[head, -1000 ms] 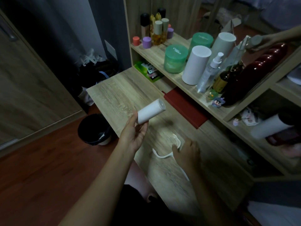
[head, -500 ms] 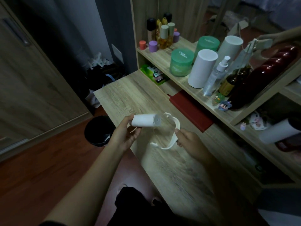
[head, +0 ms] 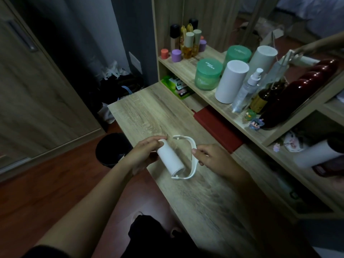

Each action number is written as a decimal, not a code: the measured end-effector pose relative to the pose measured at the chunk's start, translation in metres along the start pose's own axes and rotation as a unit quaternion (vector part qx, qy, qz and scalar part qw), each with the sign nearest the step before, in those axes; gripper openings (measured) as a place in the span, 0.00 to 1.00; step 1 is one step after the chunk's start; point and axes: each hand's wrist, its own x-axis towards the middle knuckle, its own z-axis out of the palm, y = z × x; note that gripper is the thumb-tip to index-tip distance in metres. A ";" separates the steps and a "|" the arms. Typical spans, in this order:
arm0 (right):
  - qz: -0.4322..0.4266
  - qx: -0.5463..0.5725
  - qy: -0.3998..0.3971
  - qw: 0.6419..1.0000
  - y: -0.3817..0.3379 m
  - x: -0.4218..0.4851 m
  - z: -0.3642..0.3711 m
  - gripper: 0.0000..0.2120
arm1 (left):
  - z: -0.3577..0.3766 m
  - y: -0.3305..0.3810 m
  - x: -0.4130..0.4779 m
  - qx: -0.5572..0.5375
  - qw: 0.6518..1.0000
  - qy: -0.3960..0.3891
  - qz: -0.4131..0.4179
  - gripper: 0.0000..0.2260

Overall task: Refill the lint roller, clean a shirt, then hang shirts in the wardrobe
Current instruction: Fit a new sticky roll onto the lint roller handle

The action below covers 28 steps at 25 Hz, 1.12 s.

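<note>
My left hand (head: 144,155) grips a white refill roll (head: 170,158) by its upper end, above the wooden desk (head: 195,198). The roll lies tilted between the two arms of the white lint roller frame (head: 189,155). My right hand (head: 214,159) pinches the curved back of that frame with thumb and fingers. The roll's lower end sits close to the frame's lower prong; whether it is seated on the prongs I cannot tell. No shirt or wardrobe interior is in view.
A black waste bin (head: 111,149) stands on the floor left of the desk. A shelf (head: 186,71) behind holds green jars (head: 208,73), white cylinders (head: 231,81), bottles and a dark red case. A red notebook (head: 217,127) lies at the desk's back edge. A wooden door is at left.
My right hand lifted the frame off the desk. My left hand turned the roll and brought it down between the frame's arms.
</note>
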 end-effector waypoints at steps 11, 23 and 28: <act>0.018 0.009 0.046 0.999 0.002 0.002 0.020 0.24 | 0.019 -0.008 -0.004 -0.041 0.997 0.058 0.018 0.03; 0.041 -0.007 0.100 0.994 -0.012 0.011 0.028 0.26 | 0.047 -0.008 -0.010 -0.085 0.993 0.076 0.014 0.28; 0.035 0.009 0.104 0.994 -0.015 0.010 0.028 0.24 | 0.044 -0.005 -0.014 -0.062 0.995 0.071 0.027 0.27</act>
